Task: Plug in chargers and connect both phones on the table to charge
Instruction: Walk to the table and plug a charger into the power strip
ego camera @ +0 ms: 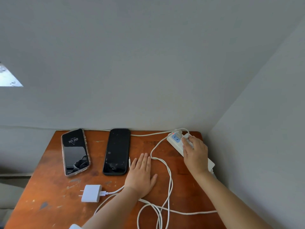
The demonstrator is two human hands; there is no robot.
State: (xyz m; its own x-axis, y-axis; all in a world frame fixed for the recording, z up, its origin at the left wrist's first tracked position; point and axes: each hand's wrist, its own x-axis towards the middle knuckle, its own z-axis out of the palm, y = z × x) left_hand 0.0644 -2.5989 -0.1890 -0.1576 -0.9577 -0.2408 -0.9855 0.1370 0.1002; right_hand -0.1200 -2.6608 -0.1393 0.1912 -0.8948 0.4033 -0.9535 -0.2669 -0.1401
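Observation:
Two phones lie face up at the back of the wooden table. The left phone has a clear case and a lit screen reading 10:20. The right phone is black with a dark screen. A white power strip runs along the right edge with its red light on. My right hand rests on the strip, fingers closed on a white charger plug seated in it. My left hand lies flat and empty on the table beside the black phone. A second white charger lies unplugged near the front.
White cables loop across the table between my arms, and a cable tip lies by the black phone's right side. The strip's own cord runs along the back edge. Grey walls close in behind and at right.

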